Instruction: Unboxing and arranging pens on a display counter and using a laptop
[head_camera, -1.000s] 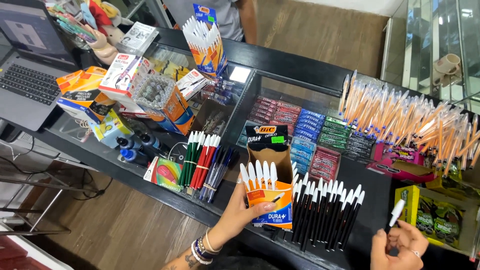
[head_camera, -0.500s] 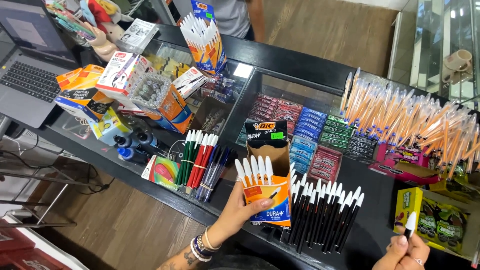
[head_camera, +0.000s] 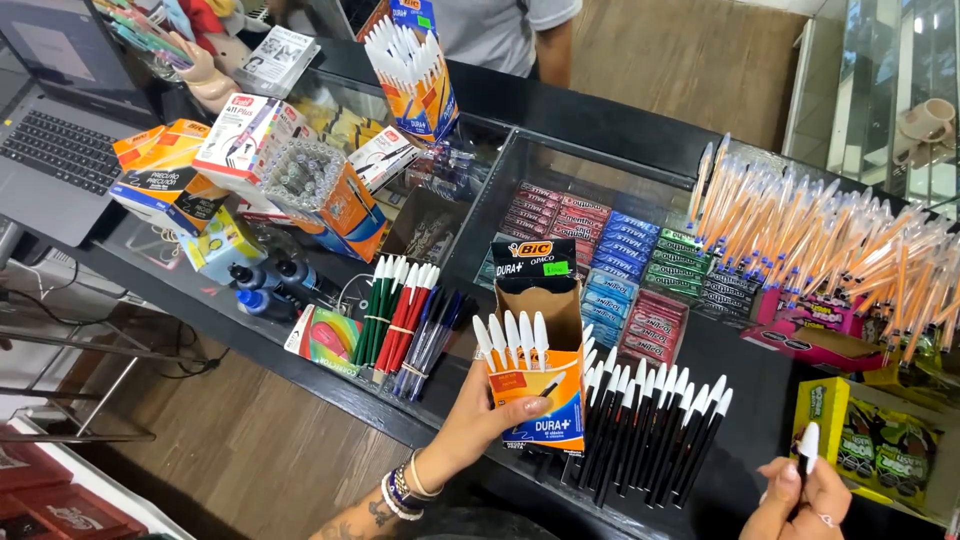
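The left hand (head_camera: 480, 420) grips the open orange pen box (head_camera: 535, 375) upright over the desk (head_camera: 740, 340) edge, thumb on its front; a few white-capped pens stand inside. The right hand (head_camera: 800, 495) pinches one pen (head_camera: 808, 445) cap-up. Keeping the box mouth steady and level should let that pen slide in beside the others. Since a second ago, the right hand sits lower and the box nearer.

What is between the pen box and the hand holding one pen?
In the head view, a row of black pens with white caps lies between the orange pen box and the right hand.
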